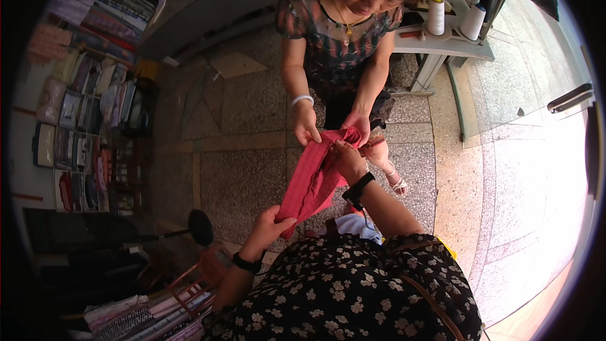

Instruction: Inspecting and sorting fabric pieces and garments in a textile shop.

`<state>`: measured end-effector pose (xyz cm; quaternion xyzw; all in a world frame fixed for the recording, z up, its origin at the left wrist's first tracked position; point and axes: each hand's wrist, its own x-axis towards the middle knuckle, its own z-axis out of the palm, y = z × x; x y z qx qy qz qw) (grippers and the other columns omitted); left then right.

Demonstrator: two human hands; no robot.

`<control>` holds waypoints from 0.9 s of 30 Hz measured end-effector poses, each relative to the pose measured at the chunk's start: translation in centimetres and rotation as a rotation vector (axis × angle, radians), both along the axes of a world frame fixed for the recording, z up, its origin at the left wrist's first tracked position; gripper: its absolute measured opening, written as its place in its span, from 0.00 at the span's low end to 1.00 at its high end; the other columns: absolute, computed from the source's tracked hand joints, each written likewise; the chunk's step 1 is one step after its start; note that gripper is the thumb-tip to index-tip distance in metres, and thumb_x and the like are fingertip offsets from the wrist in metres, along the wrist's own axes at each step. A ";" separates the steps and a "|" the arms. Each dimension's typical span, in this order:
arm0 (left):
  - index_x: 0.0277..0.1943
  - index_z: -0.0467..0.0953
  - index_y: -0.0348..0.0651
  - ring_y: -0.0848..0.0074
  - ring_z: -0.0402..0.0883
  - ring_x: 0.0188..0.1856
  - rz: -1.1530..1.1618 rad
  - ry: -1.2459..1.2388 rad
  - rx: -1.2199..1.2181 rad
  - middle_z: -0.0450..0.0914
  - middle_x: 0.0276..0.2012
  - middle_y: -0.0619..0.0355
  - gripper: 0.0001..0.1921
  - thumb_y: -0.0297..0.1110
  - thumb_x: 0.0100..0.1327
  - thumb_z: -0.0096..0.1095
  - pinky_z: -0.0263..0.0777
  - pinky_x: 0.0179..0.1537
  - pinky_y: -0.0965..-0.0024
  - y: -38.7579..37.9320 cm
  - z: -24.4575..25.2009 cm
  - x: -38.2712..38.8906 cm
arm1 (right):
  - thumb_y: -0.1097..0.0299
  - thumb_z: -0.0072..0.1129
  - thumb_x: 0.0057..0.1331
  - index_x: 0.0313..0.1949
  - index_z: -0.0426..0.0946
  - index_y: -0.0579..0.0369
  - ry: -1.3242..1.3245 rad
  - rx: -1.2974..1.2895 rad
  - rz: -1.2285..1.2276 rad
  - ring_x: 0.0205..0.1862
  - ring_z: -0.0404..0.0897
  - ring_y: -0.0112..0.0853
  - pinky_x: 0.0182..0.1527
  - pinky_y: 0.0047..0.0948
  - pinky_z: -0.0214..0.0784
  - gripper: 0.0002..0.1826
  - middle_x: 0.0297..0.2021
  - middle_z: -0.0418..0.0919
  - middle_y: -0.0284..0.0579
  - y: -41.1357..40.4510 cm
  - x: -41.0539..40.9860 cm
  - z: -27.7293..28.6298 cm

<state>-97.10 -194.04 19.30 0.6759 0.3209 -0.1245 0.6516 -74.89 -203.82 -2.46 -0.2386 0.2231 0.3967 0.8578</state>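
A red piece of cloth with a gathered, stitched band [303,182] stretches between me and another person. My left hand [269,228] pinches its near lower end, thumb on top. Near the far end, my right hand [348,161] grips the cloth's edge, its fingertips partly hidden in the folds. Across from me, the other person's hands [308,125] also hold the far end, one at the left corner and one under the bunched right corner. A dark strap with a small device circles my right wrist, and a black band circles my left.
Thread cones [436,16] and a sewing machine stand on a table [445,49] at the upper right. A glass door with a handle [570,98] is at the right. Shelves of folded fabric [75,109] line the left. A wooden chair [203,270] stands at the lower left.
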 end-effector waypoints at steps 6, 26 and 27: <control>0.47 0.75 0.34 0.82 0.77 0.40 0.002 0.006 -0.050 0.80 0.41 0.60 0.13 0.28 0.61 0.63 0.72 0.44 0.75 0.3 -0.2 0.2 | 0.72 0.48 0.66 0.32 0.70 0.51 0.097 0.069 0.002 0.32 0.75 0.30 0.35 0.27 0.69 0.03 0.29 0.75 0.37 -0.2 0.4 -0.1; 0.55 0.71 0.32 0.81 0.78 0.40 -0.008 -0.053 -0.145 0.80 0.43 0.56 0.17 0.27 0.64 0.56 0.73 0.43 0.76 0.5 0.3 0.7 | 0.75 0.55 0.58 0.27 0.73 0.57 -1.481 -0.968 0.264 0.18 0.69 0.26 0.23 0.25 0.65 0.02 0.20 0.72 0.35 -3.8 -0.4 1.8; 0.55 0.71 0.32 0.81 0.78 0.40 -0.012 -0.053 -0.149 0.80 0.43 0.56 0.17 0.27 0.65 0.56 0.73 0.43 0.76 0.4 0.3 0.6 | 0.73 0.53 0.60 0.26 0.73 0.57 -0.935 -0.661 0.228 0.16 0.67 0.24 0.21 0.24 0.61 0.05 0.19 0.70 0.34 -3.9 -0.7 3.5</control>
